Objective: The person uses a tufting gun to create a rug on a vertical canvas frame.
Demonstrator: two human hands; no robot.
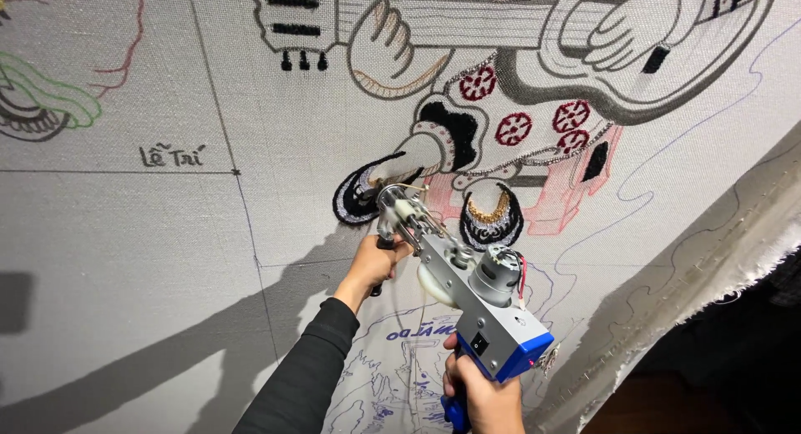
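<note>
A grey and blue tufting gun (467, 288) is pressed nose-first against a stretched white cloth (125, 250), at a dark tufted shoe shape (360, 196) of a drawn guitar-playing figure. My left hand (374, 263), in a black sleeve, grips the gun's front handle just below the nose. My right hand (482, 396) holds the blue rear grip at the bottom of the view. The gun's motor (499, 271) sits on top, with thin yarn running to the needle.
The cloth carries line drawings, some parts filled with black, red and grey tufts (513, 129). Its frayed edge (734, 259) runs diagonally at right, with dark space beyond. My arm's shadow falls across the lower left cloth.
</note>
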